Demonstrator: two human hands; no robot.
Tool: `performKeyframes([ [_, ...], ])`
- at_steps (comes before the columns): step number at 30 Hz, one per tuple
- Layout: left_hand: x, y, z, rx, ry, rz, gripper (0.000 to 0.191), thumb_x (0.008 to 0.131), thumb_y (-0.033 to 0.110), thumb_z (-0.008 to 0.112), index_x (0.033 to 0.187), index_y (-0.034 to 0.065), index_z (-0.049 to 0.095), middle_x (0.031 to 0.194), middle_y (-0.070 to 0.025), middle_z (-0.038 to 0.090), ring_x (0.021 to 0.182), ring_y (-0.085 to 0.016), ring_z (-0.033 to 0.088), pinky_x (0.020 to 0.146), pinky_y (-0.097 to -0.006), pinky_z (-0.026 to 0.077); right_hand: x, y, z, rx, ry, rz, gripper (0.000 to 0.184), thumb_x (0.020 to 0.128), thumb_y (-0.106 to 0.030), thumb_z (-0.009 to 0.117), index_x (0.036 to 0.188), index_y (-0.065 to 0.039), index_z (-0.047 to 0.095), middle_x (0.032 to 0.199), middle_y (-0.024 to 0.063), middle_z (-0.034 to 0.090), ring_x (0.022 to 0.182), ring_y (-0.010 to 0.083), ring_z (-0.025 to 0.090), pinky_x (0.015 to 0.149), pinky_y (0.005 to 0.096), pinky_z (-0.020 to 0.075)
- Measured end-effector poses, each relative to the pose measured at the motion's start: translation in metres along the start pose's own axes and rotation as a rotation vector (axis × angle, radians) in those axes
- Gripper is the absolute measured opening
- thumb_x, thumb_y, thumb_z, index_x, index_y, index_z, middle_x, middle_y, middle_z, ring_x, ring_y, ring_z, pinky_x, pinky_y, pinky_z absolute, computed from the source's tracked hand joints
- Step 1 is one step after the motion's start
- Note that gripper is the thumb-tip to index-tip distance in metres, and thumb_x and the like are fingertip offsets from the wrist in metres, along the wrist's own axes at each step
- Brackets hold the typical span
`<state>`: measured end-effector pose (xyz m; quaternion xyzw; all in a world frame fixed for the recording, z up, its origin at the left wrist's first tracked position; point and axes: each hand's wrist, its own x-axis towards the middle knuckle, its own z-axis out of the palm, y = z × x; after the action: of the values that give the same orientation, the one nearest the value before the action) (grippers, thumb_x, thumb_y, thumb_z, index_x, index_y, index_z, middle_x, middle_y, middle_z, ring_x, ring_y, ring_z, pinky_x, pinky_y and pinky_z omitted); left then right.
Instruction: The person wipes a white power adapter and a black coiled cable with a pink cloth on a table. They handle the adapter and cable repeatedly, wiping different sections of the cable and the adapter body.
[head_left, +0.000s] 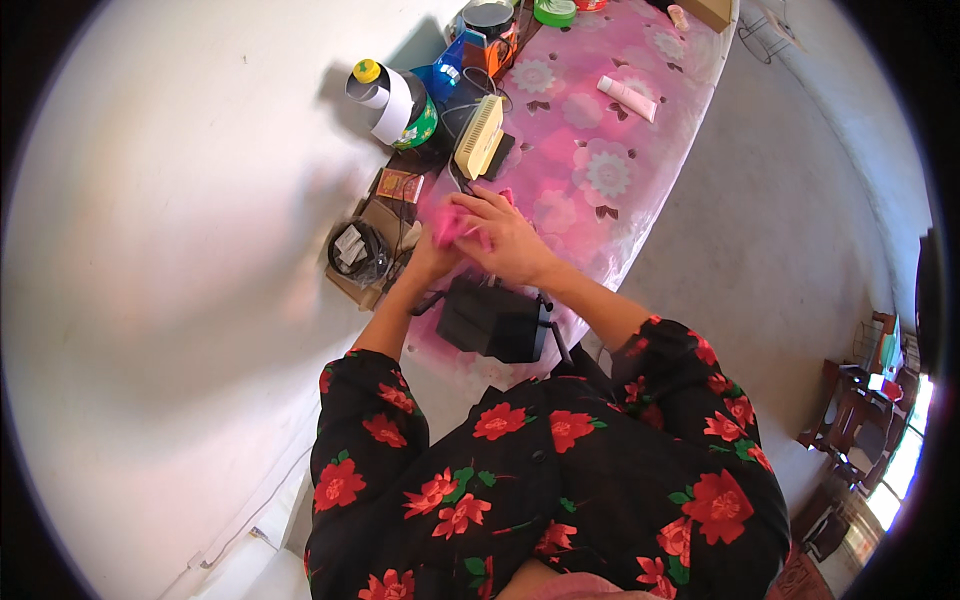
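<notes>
A bright pink cloth (448, 223), partly blurred, is bunched between my two hands. My left hand (433, 251) grips it from the left, its fingers mostly hidden by the cloth. My right hand (506, 238) lies over the cloth's right side, pinching it with bent fingers. Just nearer to me than the hands, a black router-like box (491, 319) with stick antennas sits on the flowered pink tablecloth (555, 206). Beyond my fingers stands a cream-coloured vented device (481, 137) with cables beside it.
An open cardboard box (352, 291) with a coiled black cable is by the wall at left. A large dark bottle with a yellow cap (366, 71), a red-orange box (400, 185) and a blue plastic item (448, 67) line the wall side. A pink tube (628, 97) lies farther right.
</notes>
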<state>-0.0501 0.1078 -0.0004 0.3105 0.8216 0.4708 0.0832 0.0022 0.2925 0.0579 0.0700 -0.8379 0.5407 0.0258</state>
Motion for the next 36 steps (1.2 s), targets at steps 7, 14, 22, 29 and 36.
performKeyframes([
  [7, -0.006, -0.006, -0.006, -0.433, 0.006, -0.299, 0.065, 0.078, 0.004, 0.079, 0.136, 0.0067, 0.05, 0.131, -0.0109, 0.058, 0.123, -0.024, 0.057, 0.102, -0.0391, 0.048, 0.025, -0.004, 0.02, 0.003, 0.109, 0.12, 0.036, 0.09, -0.03, 0.063, 0.122, -0.015, 0.069, 0.118, 0.013, 0.069, 0.111, 0.0382, 0.064, 0.096, 0.0463, 0.0511],
  [14, -0.005, 0.011, -0.004, -0.405, -0.1, -0.35, 0.082, 0.075, 0.001, 0.083, 0.146, 0.0067, 0.042, 0.138, -0.007, 0.054, 0.128, -0.019, 0.054, 0.108, -0.0343, 0.045, 0.038, 0.026, 0.024, 0.159, 0.123, 0.439, 0.042, 0.093, -0.04, 0.059, 0.113, -0.005, 0.07, 0.091, 0.0194, 0.073, 0.092, 0.0382, 0.071, 0.082, 0.0469, 0.0532],
  [22, -0.014, 0.017, -0.012, -0.617, -0.084, -0.347, 0.081, 0.071, 0.001, 0.086, 0.141, 0.0073, 0.045, 0.126, -0.0042, 0.06, 0.118, -0.014, 0.058, 0.106, -0.033, 0.046, 0.028, 0.085, 0.014, 1.154, 0.153, 0.796, 0.037, 0.095, -0.03, 0.065, 0.121, -0.004, 0.066, 0.102, 0.0067, 0.073, 0.085, 0.0182, 0.07, 0.076, 0.0326, 0.056],
  [29, -0.011, 0.002, -0.01, -0.189, -0.028, -0.213, 0.075, 0.07, 0.007, 0.089, 0.135, 0.0072, 0.053, 0.124, -0.0086, 0.063, 0.115, -0.02, 0.061, 0.102, -0.0344, 0.047, 0.016, 0.044, 0.013, 0.463, -0.003, 0.401, 0.033, 0.096, -0.023, 0.064, 0.126, -0.008, 0.066, 0.117, 0.0123, 0.071, 0.108, 0.024, 0.067, 0.097, 0.036, 0.0512],
  [36, -0.012, 0.014, -0.014, -0.318, -0.141, -0.491, 0.073, 0.071, 0.013, 0.09, 0.134, 0.0073, 0.054, 0.116, -0.0056, 0.066, 0.103, -0.016, 0.063, 0.089, -0.0315, 0.051, 0.013, 0.036, 0.037, 0.18, 0.146, 0.116, 0.029, 0.093, -0.017, 0.06, 0.118, -0.004, 0.067, 0.101, 0.0186, 0.071, 0.09, 0.0365, 0.069, 0.08, 0.0383, 0.0539],
])
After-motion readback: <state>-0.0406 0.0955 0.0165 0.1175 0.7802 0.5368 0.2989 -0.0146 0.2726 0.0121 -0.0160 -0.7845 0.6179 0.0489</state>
